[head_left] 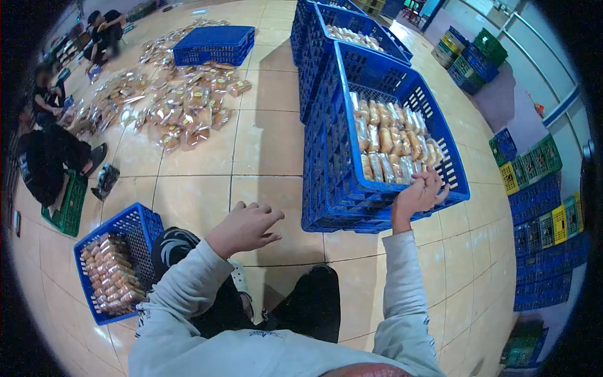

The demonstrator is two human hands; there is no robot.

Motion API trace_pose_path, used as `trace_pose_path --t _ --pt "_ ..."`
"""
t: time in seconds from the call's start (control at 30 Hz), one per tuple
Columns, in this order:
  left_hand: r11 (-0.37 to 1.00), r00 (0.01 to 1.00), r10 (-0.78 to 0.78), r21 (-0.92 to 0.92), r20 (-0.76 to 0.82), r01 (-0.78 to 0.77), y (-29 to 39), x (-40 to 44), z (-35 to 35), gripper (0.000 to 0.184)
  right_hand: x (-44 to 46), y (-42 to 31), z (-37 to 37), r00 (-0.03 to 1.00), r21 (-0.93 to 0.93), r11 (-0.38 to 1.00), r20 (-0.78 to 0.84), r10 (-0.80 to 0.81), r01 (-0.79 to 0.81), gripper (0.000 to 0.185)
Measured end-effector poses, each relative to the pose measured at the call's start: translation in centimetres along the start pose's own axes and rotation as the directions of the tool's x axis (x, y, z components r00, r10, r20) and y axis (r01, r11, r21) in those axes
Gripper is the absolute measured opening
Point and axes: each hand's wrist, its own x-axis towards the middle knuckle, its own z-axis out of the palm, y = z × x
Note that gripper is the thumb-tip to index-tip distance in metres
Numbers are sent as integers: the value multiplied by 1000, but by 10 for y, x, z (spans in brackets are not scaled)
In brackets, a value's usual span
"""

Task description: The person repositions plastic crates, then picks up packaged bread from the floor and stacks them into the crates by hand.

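My right hand (421,193) rests over the near rim of a tall blue plastic crate (352,195), its fingers reaching inside toward the nearest row of wrapped bread rolls (392,135). Whether those fingers grip a roll cannot be made out. My left hand (246,227) hovers above the floor left of that crate, fingers apart and nothing in it. Lower left, beside my leg, a smaller-looking blue crate (147,229) is partly filled with packed rolls (112,273).
Many bagged breads (195,107) lie spread on the tiled floor, with an upturned blue crate (217,43) behind. More blue crates (323,31) stand beyond the tall one. Several people (50,151) sit at the left. Stacked crates (534,188) line the right wall.
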Motion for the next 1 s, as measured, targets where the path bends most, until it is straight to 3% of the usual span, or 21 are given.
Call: trace_pose_path --t 0.3,0.43,0.47,0.57,0.63,0.73,0.77,0.8,0.83,0.87,0.93,0.97,1.0 --pt "997 998 64 50 18 -65 22 19 15 44 -9 19 17 998 4 1000 -49 30 -30 15" --pt "979 979 203 10 -22 -203 33 29 40 43 -18 26 23 994 -64 993 -51 93 -96 16" --pt "969 968 248 -4 -33 -248 36 32 45 42 -21 22 28 963 -93 959 -61 262 -267 19" --pt "903 911 394 -133 -119 -408 46 47 57 41 -20 19 26 943 -160 934 46 330 -319 19" --pt "887 899 405 -167 -166 -430 48 51 64 41 -31 58 59 967 -355 901 -33 254 -249 18" --pt "932 935 348 -87 -64 -353 59 34 68 44 -42 118 91 992 -370 928 123 1 45 21" --pt "905 905 394 -101 -161 -412 55 29 82 41 -45 134 102 985 -348 930 155 -70 121 22" --pt "904 903 404 -89 -149 -419 57 23 85 40 -26 58 49 968 -538 807 186 -168 243 17" --pt "913 919 382 -114 -100 -392 59 21 88 39 -32 56 62 992 -564 817 95 -84 123 16" --pt "917 929 369 -149 -41 -371 60 17 88 39 -29 92 80 956 -586 760 100 -274 279 20" --pt "929 935 355 -107 -21 -355 65 6 87 39 -36 107 106 998 -514 857 -27 -59 37 22" --pt "932 937 350 -91 -13 -350 69 0 88 39 -33 88 104 984 -452 877 -140 109 -162 22" --pt "932 936 351 -93 -13 -350 74 -1 89 40 -32 84 107 981 -436 879 -103 163 -192 22"
